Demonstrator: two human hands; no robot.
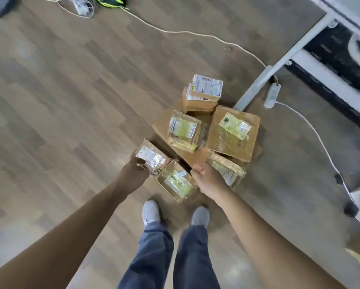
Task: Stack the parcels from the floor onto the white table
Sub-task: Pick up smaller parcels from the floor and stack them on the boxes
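In the head view, the parcels (233, 132) were seen clustered on the wooden floor (60, 90), just beside a leg of the white table (279, 65). The left hand (136, 174) was held with curled fingers at the near edge of a small labelled parcel (152, 158). The right hand (208, 180) was curled between a taped parcel (177, 182) and a third parcel (227, 171); whether anything was actually gripped by either hand could not be told.
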